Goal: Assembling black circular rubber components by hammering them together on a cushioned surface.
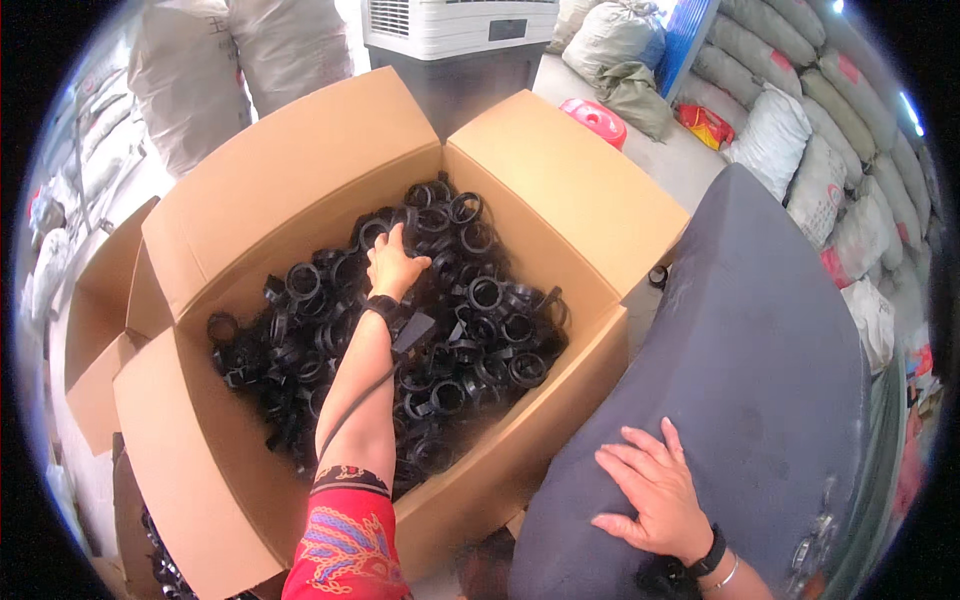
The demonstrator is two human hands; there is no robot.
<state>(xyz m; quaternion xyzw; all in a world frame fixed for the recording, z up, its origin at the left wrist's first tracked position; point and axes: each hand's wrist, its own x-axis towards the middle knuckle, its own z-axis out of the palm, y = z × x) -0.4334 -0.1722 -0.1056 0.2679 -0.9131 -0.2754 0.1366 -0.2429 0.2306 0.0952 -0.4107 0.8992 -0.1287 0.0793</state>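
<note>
A white and grey air cooler stands between bulging pale sacks, near a red stool.

The pale floor bears a red stool and stuffed sacks at the far side. Nearer, an open cardboard box carries a loose heap of black rings. Right of the box is a dark grey tabletop; the right hand lies on its near part, fingers spread. Small shiny items at its near right edge, perhaps rings, are blurred.
</note>
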